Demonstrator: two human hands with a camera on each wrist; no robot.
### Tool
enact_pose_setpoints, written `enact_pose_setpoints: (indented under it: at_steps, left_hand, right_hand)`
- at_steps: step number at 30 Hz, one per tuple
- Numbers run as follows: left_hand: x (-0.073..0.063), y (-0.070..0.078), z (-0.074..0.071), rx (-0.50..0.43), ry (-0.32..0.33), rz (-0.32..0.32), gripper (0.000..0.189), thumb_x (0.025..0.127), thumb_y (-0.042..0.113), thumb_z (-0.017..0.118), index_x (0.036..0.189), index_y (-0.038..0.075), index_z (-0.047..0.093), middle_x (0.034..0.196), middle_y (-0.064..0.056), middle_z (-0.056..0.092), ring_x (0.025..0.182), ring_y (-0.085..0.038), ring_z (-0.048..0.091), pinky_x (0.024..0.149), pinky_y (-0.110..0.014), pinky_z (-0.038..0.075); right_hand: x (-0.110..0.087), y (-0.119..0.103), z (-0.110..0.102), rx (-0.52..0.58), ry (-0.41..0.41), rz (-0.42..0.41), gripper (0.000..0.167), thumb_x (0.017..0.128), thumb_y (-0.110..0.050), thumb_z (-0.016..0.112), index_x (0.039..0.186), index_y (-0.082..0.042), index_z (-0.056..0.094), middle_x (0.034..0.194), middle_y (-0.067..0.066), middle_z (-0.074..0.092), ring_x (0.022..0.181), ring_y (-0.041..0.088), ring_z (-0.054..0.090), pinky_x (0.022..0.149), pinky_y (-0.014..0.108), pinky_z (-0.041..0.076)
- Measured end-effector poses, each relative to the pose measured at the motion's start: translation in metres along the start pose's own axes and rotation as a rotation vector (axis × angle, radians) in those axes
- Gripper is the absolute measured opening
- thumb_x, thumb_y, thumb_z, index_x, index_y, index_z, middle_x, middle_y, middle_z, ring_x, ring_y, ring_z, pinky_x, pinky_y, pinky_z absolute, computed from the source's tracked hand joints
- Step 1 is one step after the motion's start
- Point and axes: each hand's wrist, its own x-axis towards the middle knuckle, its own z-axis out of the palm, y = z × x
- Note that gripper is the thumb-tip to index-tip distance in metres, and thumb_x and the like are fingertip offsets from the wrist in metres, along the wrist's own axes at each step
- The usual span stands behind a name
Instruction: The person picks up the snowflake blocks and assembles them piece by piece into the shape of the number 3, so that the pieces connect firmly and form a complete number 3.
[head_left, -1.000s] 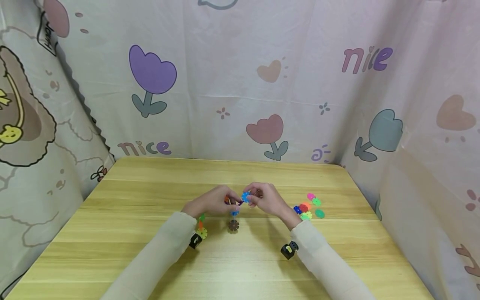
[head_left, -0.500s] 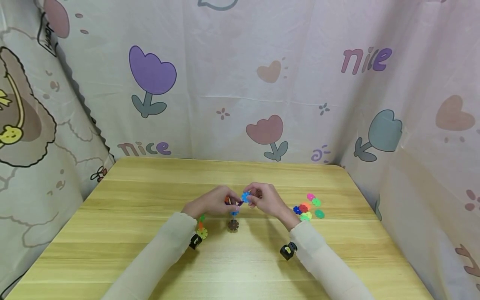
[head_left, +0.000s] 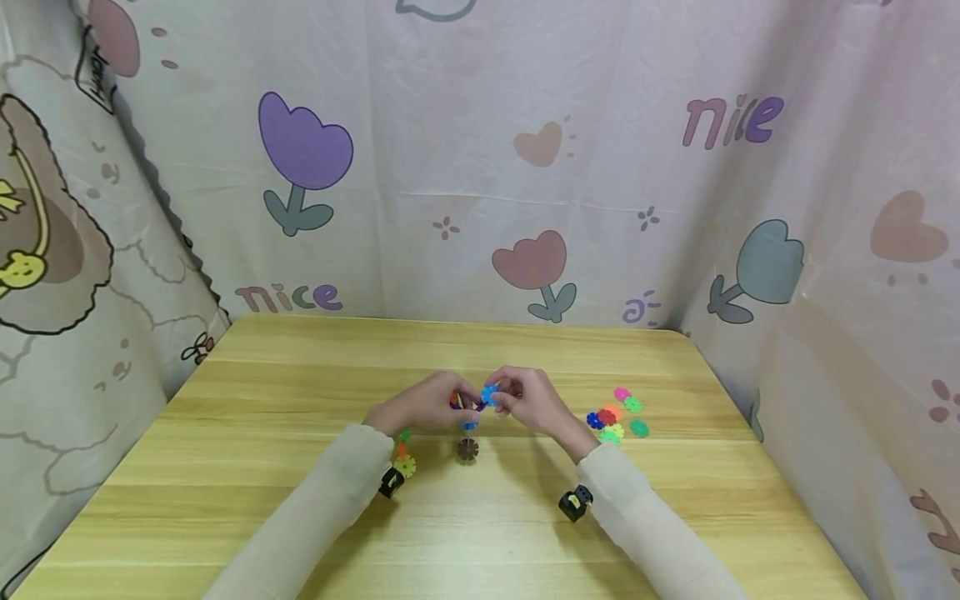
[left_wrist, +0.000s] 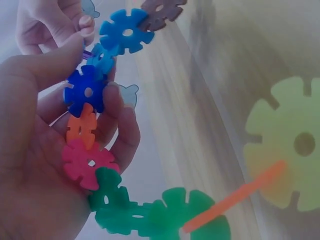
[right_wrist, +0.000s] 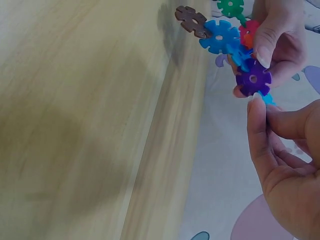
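Toothed plastic interlocking discs are joined in a branching chain, and my left hand [head_left: 429, 403] grips its middle with thumb and fingers. In the left wrist view the chain runs from a brown disc [left_wrist: 165, 11] past a dark blue disc [left_wrist: 82, 95] and a pink disc [left_wrist: 87, 165] to a green disc [left_wrist: 192, 207] and a yellow disc [left_wrist: 277, 117]. My right hand [head_left: 534, 402] pinches a light blue disc [head_left: 489, 394] between thumb and fingertip. That disc meets the edge of a purple disc [right_wrist: 253, 78] on the chain; whether the slots are engaged is hidden by the fingers.
Several loose discs, among them a red disc [head_left: 607, 416], a pink disc [head_left: 622, 393] and a green disc [head_left: 639, 427], lie on the wooden table [head_left: 480, 542] right of my right hand. A patterned curtain [head_left: 442, 150] hangs behind the table. Small black wrist cameras hang below both sleeves.
My right hand has shifted very slightly left with the light blue disc, closer to the chain. My left hand stays almost still, gripping the chain.
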Motion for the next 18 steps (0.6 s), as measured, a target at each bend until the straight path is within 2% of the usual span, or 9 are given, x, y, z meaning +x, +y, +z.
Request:
enact_pose_setpoints:
  at_steps: [6,9,12,15,18]
  left_hand:
    - [0.0034,-0.0005,0.0014,0.062,0.025,0.026,0.010,0.096,0.013,0.074,0.102,0.007,0.079,0.088,0.002,0.075,0.067,-0.009,0.057,0.063,-0.023,0.050]
    - [0.0048,0.0015,0.0018,0.112,0.055,-0.001,0.007,0.095,0.015,0.075,0.096,0.009,0.079,0.087,0.004,0.073,0.066,-0.010,0.055,0.063,-0.024,0.047]
    - [0.0057,0.0020,0.0022,0.127,0.076,-0.031,0.007,0.094,0.015,0.075,0.096,0.010,0.078,0.088,0.004,0.072,0.068,-0.011,0.056,0.063,-0.026,0.048]
    - [0.0059,0.0012,0.0023,0.113,0.086,-0.037,0.011,0.094,0.015,0.075,0.102,0.008,0.078,0.089,0.004,0.072,0.073,-0.011,0.060,0.067,-0.027,0.051]
    - [0.0058,-0.0006,0.0016,0.082,0.079,-0.028,0.019,0.095,0.017,0.075,0.110,0.006,0.078,0.092,0.003,0.074,0.080,-0.010,0.065,0.072,-0.027,0.055]
  right_hand:
    - [0.0002,-0.0002,0.0034,0.029,0.035,0.003,0.016,0.094,0.008,0.068,0.107,0.000,0.074,0.085,0.016,0.072,0.067,0.014,0.070,0.069,0.045,0.064]
    - [0.0003,-0.0004,0.0069,0.031,0.063,-0.020,0.012,0.093,0.009,0.068,0.101,0.002,0.074,0.087,0.018,0.074,0.066,0.015,0.070,0.065,0.036,0.064]
    - [0.0002,-0.0015,0.0097,0.019,0.084,-0.045,0.009,0.094,0.008,0.067,0.098,0.004,0.075,0.088,0.019,0.076,0.065,0.015,0.070,0.062,0.030,0.062]
    - [-0.0001,-0.0021,0.0092,0.026,0.089,-0.050,0.009,0.095,0.007,0.067,0.099,0.003,0.074,0.088,0.019,0.076,0.065,0.015,0.070,0.064,0.037,0.063]
    - [-0.0003,-0.0008,0.0048,0.042,0.068,-0.050,0.013,0.096,0.004,0.068,0.107,0.003,0.074,0.089,0.020,0.076,0.067,0.017,0.072,0.068,0.047,0.063]
